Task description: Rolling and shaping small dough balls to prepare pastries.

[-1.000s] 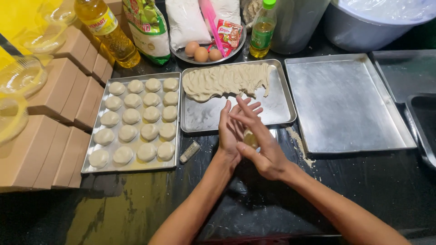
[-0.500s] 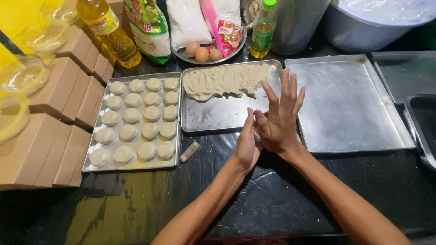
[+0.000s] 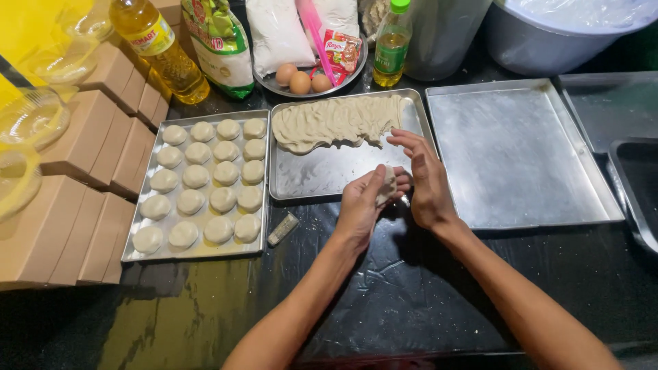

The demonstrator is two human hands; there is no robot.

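Cupping a small pale piece of dough (image 3: 388, 183), the left hand (image 3: 362, 205) has its grip closed around the lump from below while the right hand (image 3: 426, 179) presses against it from the other side, fingers loosely spread, both above the black worktop (image 3: 384, 301). Just beyond the grip lies a metal tray (image 3: 329, 175) carrying a ruffled sheet of dough (image 3: 336, 122); to the grip's left sits a second tray (image 3: 147, 240) filled with rows of shaped dough rounds (image 3: 205, 179), and to its right a bare baking tray (image 3: 514, 151).
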